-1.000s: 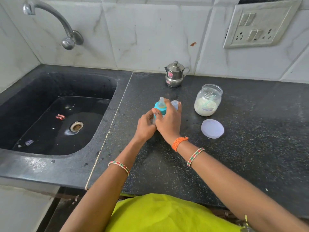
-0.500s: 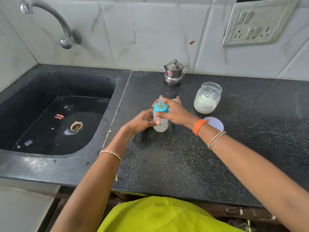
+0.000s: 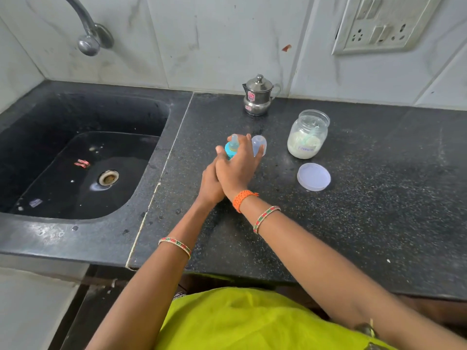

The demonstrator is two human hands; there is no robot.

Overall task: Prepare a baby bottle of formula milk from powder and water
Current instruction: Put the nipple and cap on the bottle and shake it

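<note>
One baby bottle (image 3: 231, 149), upright on the black speckled counter (image 3: 366, 223) near the sink edge, teal collar and clear teat showing above the fingers. Right hand (image 3: 237, 168) wrapped over the collar from the near side, fingers curled shut around it. Left hand (image 3: 211, 184) tucked under and behind the right, closed on the lower body of the bottle, body itself hidden. One clear dome cap (image 3: 259, 145) just behind the right fingers, touching or nearly so; cannot tell which. To the right, one open glass jar (image 3: 308, 135) of white powder with a scoop inside, and one round lid (image 3: 313, 177) flat on the counter nearer the camera. One small steel pot (image 3: 258, 96) at the back by the tiled wall. Black sink (image 3: 83, 170) to the left under one curved tap (image 3: 88, 34); socket plate (image 3: 384, 24) on the wall upper right.

Compared with half a second earlier: bottle lower and covered again, right wrist swung back toward the body, lid fully uncovered.
</note>
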